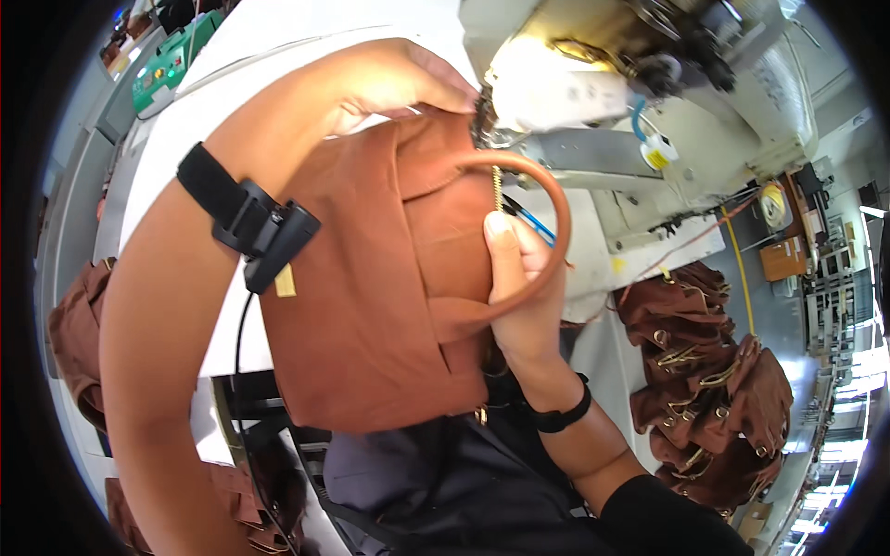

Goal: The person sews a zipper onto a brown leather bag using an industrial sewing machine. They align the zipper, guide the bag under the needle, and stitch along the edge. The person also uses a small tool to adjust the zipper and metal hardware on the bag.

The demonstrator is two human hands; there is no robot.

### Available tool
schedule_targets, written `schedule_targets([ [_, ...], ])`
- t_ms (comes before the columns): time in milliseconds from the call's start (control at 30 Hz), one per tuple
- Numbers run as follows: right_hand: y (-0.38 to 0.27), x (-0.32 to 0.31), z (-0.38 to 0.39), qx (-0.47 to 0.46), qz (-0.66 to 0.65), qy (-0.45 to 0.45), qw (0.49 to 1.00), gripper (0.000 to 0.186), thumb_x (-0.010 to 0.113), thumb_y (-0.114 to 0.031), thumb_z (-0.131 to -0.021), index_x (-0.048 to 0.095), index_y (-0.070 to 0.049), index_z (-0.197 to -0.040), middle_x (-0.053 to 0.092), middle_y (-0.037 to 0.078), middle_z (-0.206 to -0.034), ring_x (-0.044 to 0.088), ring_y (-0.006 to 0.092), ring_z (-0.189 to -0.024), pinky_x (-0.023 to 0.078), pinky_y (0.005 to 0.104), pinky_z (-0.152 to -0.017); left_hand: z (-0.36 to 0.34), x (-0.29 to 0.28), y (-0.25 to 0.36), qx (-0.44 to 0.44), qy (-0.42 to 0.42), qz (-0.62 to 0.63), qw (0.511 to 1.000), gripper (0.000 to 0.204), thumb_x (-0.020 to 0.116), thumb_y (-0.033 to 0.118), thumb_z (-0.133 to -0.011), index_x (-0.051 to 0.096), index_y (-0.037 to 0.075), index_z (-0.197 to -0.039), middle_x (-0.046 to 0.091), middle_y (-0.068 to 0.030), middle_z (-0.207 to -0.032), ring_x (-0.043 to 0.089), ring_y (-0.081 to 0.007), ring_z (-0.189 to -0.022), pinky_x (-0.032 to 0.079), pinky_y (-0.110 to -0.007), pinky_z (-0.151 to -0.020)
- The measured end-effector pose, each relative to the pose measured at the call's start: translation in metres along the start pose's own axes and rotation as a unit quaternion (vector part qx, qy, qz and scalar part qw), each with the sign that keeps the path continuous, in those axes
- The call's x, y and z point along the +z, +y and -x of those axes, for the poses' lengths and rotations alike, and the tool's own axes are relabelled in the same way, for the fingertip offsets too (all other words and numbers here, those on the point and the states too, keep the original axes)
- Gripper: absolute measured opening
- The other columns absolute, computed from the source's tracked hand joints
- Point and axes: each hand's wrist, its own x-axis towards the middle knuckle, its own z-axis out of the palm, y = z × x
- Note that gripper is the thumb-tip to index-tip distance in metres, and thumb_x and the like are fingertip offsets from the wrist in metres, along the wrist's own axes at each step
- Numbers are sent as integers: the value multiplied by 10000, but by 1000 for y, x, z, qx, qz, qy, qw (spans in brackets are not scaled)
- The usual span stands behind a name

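Note:
A brown leather handbag (362,278) lies tilted across my front, its zipped edge turned to the right against the sewing machine (575,93). My left hand (413,88) reaches round the far side and grips the bag's far corner, close to the machine's needle area. Some of its fingers are hidden behind the leather. My right hand (524,296) pinches the bag's edge, thumb on top, beside the gold zipper (498,188). The round handle (562,208) arches over that hand. A blue pen-like stick (533,222) shows just beyond the zipper.
Several more brown bags (709,389) are piled at the right. Another brown bag (82,338) sits at the far left. A green machine or box (176,65) stands at the upper left. From the strapped device on my left forearm a black cable (239,389) hangs down.

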Motion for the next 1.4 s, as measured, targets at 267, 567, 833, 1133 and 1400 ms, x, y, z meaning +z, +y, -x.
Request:
schedule_targets([
  [267,-26,-58,40,78,-57,-208,973,268,598,-216,-1076,702,23,-1011,590,-60,-828,489,19,-768,410,212,-684,56,-24,1,217,100,-231,943,403,694,180,-950,642,-42,-1282,720,-112,-1157,655,-132,-1007,518,-278,-900],
  [567,-17,-87,50,126,-106,-249,955,311,688,-223,-1008,719,9,-803,616,-21,-673,540,36,-625,438,243,-567,207,204,3,201,222,-485,822,576,851,107,-726,666,44,-1268,648,-144,-1308,579,-377,-1251,438,-498,-1073],
  [833,-13,-84,56,245,-256,-217,910,235,714,-230,-1000,767,-2,-988,721,26,-835,641,74,-699,497,230,-625,215,237,-46,178,322,-551,749,741,883,279,-719,620,163,-1402,599,-52,-1438,522,-304,-1347,322,-536,-1187],
  [1133,-14,-79,63,169,-202,-246,933,260,704,-247,-1016,731,-18,-897,683,-6,-756,602,47,-663,474,226,-595,211,233,-60,204,336,-575,717,715,843,107,-709,623,117,-1388,626,-96,-1402,583,-308,-1306,357,-518,-1174],
  [1400,-12,-66,72,120,-255,-232,931,298,687,-240,-1025,617,-65,-794,577,-59,-714,469,4,-647,365,229,-545,216,221,-10,218,232,-531,785,576,782,288,-856,632,76,-1371,619,-135,-1412,535,-367,-1358,310,-548,-1194],
])
